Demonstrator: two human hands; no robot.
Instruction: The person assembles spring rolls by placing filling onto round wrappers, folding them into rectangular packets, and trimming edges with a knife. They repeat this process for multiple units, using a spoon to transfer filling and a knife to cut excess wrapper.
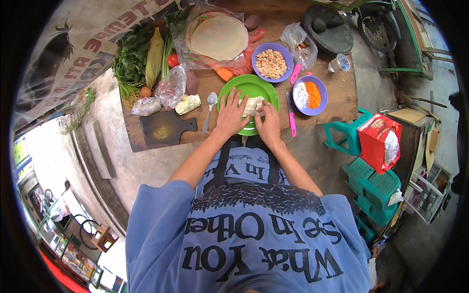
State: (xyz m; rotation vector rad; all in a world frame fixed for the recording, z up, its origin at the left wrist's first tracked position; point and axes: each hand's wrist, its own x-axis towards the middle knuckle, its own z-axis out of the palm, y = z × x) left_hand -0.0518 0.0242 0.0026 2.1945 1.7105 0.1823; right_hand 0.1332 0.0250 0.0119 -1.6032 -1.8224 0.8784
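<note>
A pale, partly rolled wrapper (252, 106) lies on a green plate (266, 84) in front of me. My left hand (231, 111) rests over the plate's left side, its fingers stretched out and its thumb side touching the roll. At the other end, my right hand (267, 119) has its fingertips pinched together on the roll's edge. What is inside the roll is hidden. A metal spoon (211, 100) lies left of the plate, and a pink-handled knife (291, 116) lies to its right.
Behind the plate stand a purple bowl of chopped filling (271, 64) and a stack of round wrappers (219, 38). A second purple bowl (309, 95) holds white and orange bits. Vegetables (134, 57), a dark cutting board (166, 128), a stone mortar (328, 30) and a plastic cup (339, 63) surround them.
</note>
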